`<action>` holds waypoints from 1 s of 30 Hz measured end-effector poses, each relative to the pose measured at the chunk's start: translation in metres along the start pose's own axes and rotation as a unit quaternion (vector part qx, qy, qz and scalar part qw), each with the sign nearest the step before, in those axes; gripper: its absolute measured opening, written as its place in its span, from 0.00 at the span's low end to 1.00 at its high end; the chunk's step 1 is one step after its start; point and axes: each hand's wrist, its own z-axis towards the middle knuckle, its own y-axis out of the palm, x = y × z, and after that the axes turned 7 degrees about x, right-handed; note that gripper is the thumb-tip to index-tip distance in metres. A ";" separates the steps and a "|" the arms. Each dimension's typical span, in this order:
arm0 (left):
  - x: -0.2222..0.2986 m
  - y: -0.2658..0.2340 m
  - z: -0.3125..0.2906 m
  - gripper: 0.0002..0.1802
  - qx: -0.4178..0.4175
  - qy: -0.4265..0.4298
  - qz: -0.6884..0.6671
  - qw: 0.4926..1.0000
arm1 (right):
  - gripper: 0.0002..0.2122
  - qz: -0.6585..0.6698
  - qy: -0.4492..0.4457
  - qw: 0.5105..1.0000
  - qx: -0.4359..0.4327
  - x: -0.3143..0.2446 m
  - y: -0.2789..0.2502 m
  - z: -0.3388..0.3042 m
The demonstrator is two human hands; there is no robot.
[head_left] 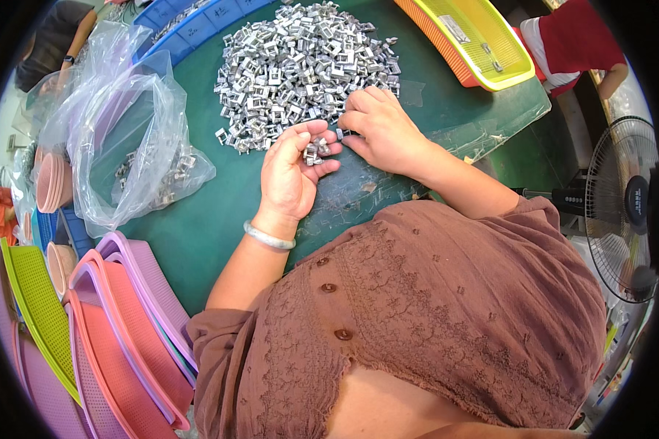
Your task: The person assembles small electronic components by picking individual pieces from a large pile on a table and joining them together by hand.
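A large heap of small silvery metal parts (pixel 304 62), boxy with open frames, lies on the green tabletop. Just in front of it my left hand (pixel 291 164) is turned palm up, its fingers curled round several of the same metal parts (pixel 316 151). My right hand (pixel 384 132) is at the heap's near right edge, thumb and forefinger pinched on one small metal part (pixel 342 134) beside the left fingertips. The other fingers of that hand are bent over and partly hide the heap behind them.
Left of the heap, a clear plastic bag (pixel 135 168) holds more metal parts. Blue bins (pixel 212 22) stand behind it; a yellow basket (pixel 516 66) sits at the far right corner. Stacked colored baskets (pixel 135 322) are at my left, a fan (pixel 622 208) at my right. Other people are nearby.
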 end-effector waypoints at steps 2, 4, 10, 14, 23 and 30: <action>0.001 0.000 0.000 0.12 0.019 0.006 0.035 0.999 | 0.08 0.054 -0.005 0.998 0.024 0.004 0.000 0.000; 0.000 0.000 -0.001 0.10 0.023 0.014 0.061 0.998 | 0.09 0.142 0.026 0.989 0.024 0.004 -0.002 0.001; -0.002 0.005 -0.004 0.07 -0.012 0.015 0.085 0.996 | 0.07 0.610 0.223 0.759 -0.042 0.002 -0.005 -0.004; -0.002 0.003 -0.004 0.06 -0.026 0.013 0.065 0.997 | 0.08 0.665 0.209 0.714 -0.061 0.005 -0.006 -0.003; 0.001 0.007 -0.010 0.15 -0.054 -0.006 0.074 0.996 | 0.07 0.682 0.147 0.710 -0.095 0.011 -0.001 -0.002; -0.001 0.006 -0.009 0.08 -0.049 -0.006 0.081 0.995 | 0.06 0.471 0.027 0.881 -0.027 0.013 -0.005 0.002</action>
